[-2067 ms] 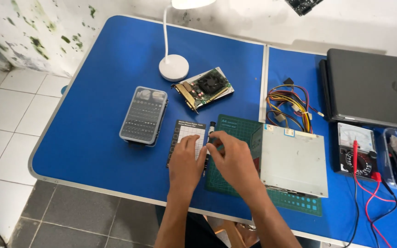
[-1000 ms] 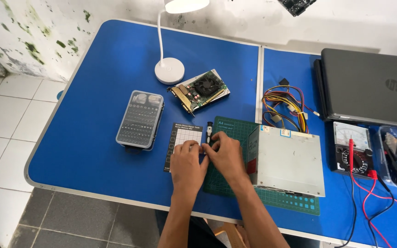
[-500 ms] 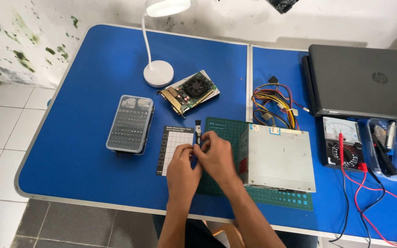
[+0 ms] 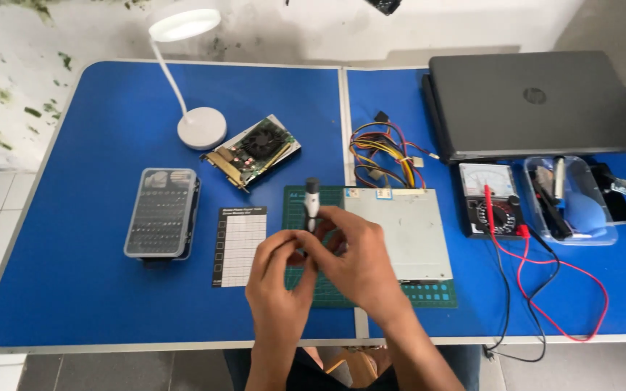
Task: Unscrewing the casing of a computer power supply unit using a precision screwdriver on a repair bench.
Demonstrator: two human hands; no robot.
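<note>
- Above the green mat [image 4: 327, 289], both hands meet at the near middle of the blue table [image 4: 74, 289].
- Left hand [image 4: 278, 279]: fingers curled, fingertips pressed against the lower end of the screwdriver [image 4: 311, 201].
- Right hand [image 4: 356, 253]: closed around the screwdriver's shaft, touching the left hand; the dark grey cap end sticks up past the fingers.
- Power supply [image 4: 400, 232]: grey metal box lying flat on the mat, just right of the hands; its wire bundle [image 4: 378, 148] trails toward the far edge.
- Grid card [image 4: 239, 245]: black-bordered white sheet just left of the hands.
- Bit case [image 4: 162, 212]: grey, lid shut, left of the card.
- Graphics card [image 4: 255, 150]: tilted, beside the lamp [image 4: 201, 127] base.
- Laptop [image 4: 530, 101]: closed, far right.
- Multimeter [image 4: 493, 199]: in front of the laptop, with red and black leads looping toward the near edge.
- Clear tray [image 4: 570, 199]: right of the multimeter, holding small tools.
</note>
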